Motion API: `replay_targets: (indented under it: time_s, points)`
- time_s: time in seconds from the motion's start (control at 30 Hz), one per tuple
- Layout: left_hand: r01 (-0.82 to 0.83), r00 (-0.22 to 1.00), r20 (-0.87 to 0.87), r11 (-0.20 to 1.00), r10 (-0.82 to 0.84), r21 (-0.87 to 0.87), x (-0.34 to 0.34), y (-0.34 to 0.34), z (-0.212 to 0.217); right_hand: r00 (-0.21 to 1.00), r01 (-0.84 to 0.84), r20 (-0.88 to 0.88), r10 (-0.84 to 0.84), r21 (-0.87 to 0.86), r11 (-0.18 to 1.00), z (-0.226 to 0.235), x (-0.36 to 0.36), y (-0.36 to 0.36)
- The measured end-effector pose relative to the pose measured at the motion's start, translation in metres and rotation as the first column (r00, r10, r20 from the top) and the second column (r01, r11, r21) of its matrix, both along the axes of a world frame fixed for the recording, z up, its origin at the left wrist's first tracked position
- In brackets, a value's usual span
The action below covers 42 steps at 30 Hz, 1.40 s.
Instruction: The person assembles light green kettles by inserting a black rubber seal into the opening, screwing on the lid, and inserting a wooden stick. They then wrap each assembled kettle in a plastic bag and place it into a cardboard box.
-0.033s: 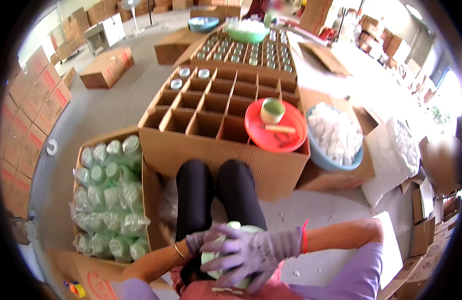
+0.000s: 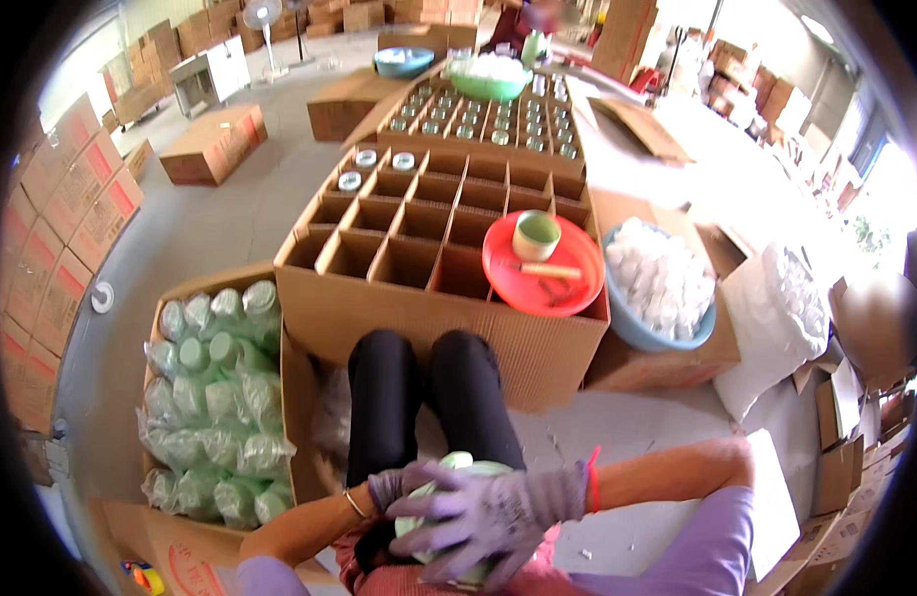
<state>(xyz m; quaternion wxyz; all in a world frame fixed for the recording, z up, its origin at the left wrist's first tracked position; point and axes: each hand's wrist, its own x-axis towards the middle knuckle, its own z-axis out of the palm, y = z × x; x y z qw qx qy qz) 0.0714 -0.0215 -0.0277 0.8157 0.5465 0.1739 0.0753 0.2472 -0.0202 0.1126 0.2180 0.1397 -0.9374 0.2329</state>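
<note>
A pale green rounded container [image 2: 460, 460] with a small knob-like part on its upper edge rests in my lap, mostly covered by my hands. My right hand [image 2: 493, 517], in a grey-purple glove, lies across it with the fingers spread around its side. Partly under that, my gloved left hand [image 2: 391, 487] grips the left side. Which exact kind of vessel it is cannot be made out. To my left, an open carton [image 2: 287, 417] holds several pale green bottles [image 2: 220, 397] in clear plastic bags.
Before my knees stands a divided carton [image 2: 428, 308] with a few lidded jars [image 2: 404, 161]. On its right corner sits a red plate [image 2: 513, 288] with a green cup [image 2: 536, 236] and a small wooden-handled tool [image 2: 551, 270]. Right of it is a blue basin [image 2: 667, 341] of white wrapped pieces.
The view has shifted slightly, so the divided carton's front and the red plate sit a little lower. Both my hands stay on the green container.
</note>
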Motion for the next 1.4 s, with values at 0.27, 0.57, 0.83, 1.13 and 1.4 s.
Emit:
replay_targets:
  time_s: [0.27, 0.57, 0.83, 1.13, 1.4]
  points:
    - [-0.237, 0.965, -0.049, 0.935, 0.259, 0.263, -0.014, 0.000, 0.023, 0.980, 0.200, -0.002, -0.201, -0.054, 0.978, 0.007, -0.001, -0.001]
    - [-0.457, 0.726, -0.021, 0.505, 0.687, 0.732, -0.055, 0.026, 0.082, 0.681, 0.630, -0.140, -0.719, -0.389, 0.672, 0.003, 0.043, 0.046]
    - [-0.350, 0.678, 0.439, -0.266, 0.590, 0.898, -0.011, 0.068, 0.154, 0.682, 0.048, 0.222, -0.697, -0.964, -0.261, -0.063, 0.064, 0.087]
    - [-0.269, 0.726, 0.452, -0.390, 0.519, 0.880, -0.009, 0.085, 0.152, 0.389, 0.758, 0.110, -0.915, -0.603, 0.249, -0.107, 0.067, 0.102]
    - [-0.482, 0.557, 0.462, -0.184, 0.690, 0.857, -0.027, 0.087, 0.124, 0.460, 0.614, -0.011, -0.888, -0.718, 0.327, -0.056, 0.038, 0.090]
